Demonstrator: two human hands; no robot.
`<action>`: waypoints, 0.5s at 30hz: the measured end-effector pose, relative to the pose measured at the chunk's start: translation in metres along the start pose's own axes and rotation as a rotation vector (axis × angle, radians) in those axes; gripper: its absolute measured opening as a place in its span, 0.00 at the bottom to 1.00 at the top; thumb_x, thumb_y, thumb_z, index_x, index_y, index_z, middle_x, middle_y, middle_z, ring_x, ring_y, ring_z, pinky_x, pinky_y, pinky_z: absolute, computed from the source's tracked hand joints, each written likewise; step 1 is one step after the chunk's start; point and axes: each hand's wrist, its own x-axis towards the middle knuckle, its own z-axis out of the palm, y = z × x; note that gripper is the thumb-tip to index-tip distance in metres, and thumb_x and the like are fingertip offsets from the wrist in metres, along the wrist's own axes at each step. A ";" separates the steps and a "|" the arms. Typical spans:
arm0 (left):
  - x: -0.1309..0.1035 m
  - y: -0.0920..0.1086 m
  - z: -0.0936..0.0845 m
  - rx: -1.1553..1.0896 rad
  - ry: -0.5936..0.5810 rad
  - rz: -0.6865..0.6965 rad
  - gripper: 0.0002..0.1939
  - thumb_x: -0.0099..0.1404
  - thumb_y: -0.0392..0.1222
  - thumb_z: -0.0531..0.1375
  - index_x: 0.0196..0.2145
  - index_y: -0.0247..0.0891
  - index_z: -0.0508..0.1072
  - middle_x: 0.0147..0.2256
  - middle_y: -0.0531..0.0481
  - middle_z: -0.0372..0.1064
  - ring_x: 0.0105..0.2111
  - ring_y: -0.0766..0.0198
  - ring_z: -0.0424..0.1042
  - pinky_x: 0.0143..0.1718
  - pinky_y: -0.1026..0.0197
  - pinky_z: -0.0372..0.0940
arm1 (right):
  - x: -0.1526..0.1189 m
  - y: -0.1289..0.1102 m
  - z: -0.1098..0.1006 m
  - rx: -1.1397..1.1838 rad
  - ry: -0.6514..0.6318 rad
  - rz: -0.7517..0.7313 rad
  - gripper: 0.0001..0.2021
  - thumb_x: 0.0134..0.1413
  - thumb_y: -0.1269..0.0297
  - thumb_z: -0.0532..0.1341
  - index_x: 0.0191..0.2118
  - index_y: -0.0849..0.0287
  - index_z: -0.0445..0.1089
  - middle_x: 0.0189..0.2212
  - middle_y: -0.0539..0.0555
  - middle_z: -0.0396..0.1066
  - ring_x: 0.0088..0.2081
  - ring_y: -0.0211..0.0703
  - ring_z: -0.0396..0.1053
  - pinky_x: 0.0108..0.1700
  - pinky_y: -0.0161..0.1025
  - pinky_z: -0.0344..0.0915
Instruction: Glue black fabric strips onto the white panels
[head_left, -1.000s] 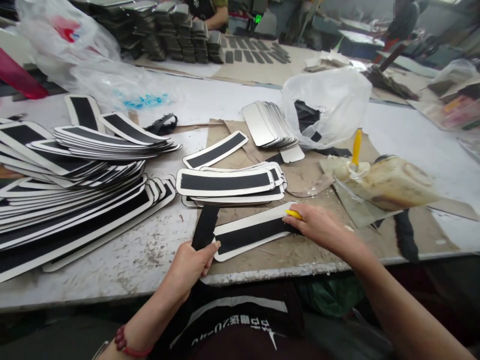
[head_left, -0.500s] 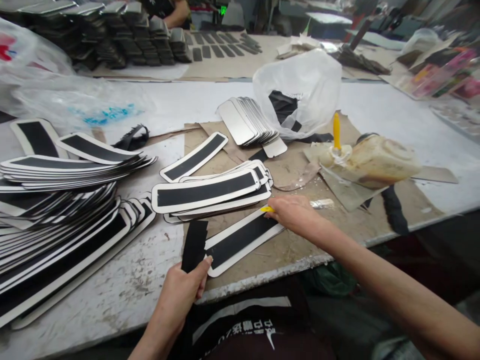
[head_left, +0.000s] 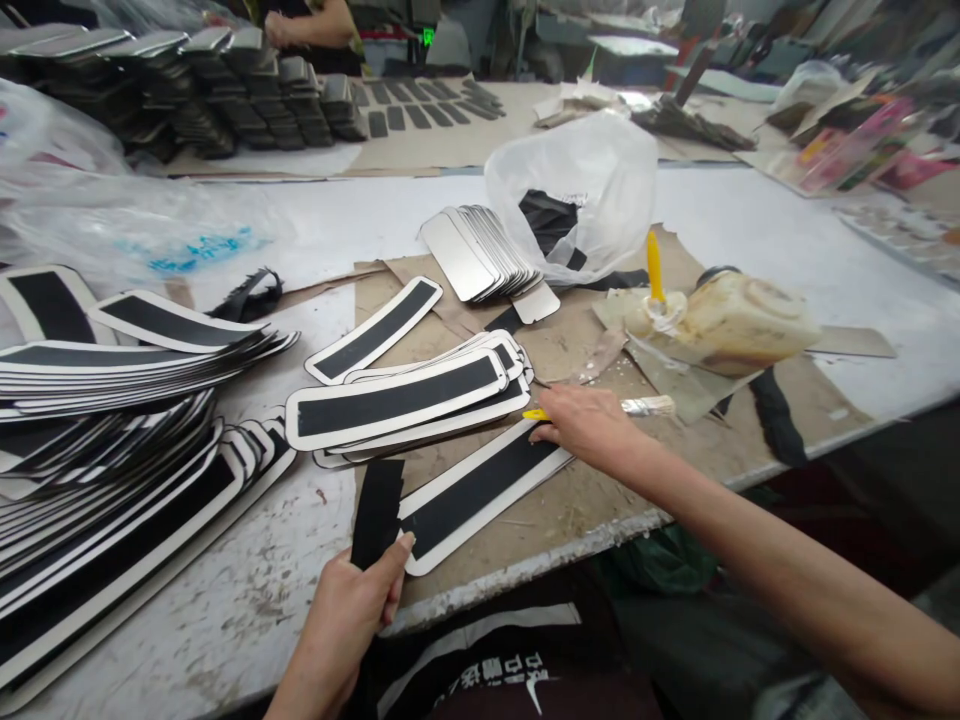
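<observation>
My left hand [head_left: 349, 605] is closed on a black fabric strip [head_left: 376, 510], its thumb at the near left corner of a curved white-edged panel [head_left: 480, 495] with a black middle. In my right hand [head_left: 589, 425] is a paintbrush [head_left: 646, 406], its yellow handle end poking out at the left and its pale bristles pointing right. That hand is over the panel's far end and hides it. Just beyond lies a pile of similar panels [head_left: 397, 395]. Farther back, light grey plates [head_left: 461, 258] are fanned out in a stack.
Large stacks of finished-looking panels [head_left: 112, 540] fill the left. A stained glue container [head_left: 742, 320] lies to the right, beside an upright yellow handle [head_left: 655, 265]. A white plastic bag [head_left: 615, 190] holds black pieces. Across the table, a person's arm [head_left: 319, 28] shows behind dark stacks [head_left: 202, 95].
The view has shifted, so the table things appear lower and more to the left. My right hand has moved slightly up and right relative to the panel, still holding the paintbrush.
</observation>
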 end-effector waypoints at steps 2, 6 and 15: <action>0.000 -0.001 0.001 -0.005 0.009 0.002 0.26 0.54 0.58 0.57 0.09 0.39 0.57 0.08 0.55 0.51 0.13 0.69 0.51 0.18 0.64 0.48 | -0.008 0.014 0.001 -0.012 0.081 0.064 0.12 0.54 0.57 0.59 0.38 0.60 0.68 0.37 0.58 0.73 0.39 0.48 0.70 0.34 0.36 0.59; 0.004 -0.005 0.001 -0.001 0.040 -0.004 0.27 0.53 0.60 0.57 0.08 0.40 0.57 0.07 0.54 0.50 0.12 0.68 0.51 0.17 0.63 0.48 | -0.023 0.041 0.012 0.067 0.228 0.138 0.11 0.60 0.59 0.52 0.37 0.60 0.67 0.34 0.58 0.72 0.37 0.46 0.69 0.35 0.36 0.59; 0.008 -0.007 0.002 0.025 0.022 0.004 0.27 0.51 0.62 0.55 0.07 0.40 0.58 0.08 0.54 0.51 0.12 0.68 0.51 0.18 0.63 0.48 | -0.040 0.027 0.040 0.237 0.300 0.087 0.11 0.60 0.68 0.51 0.41 0.58 0.70 0.35 0.55 0.70 0.36 0.43 0.68 0.38 0.36 0.60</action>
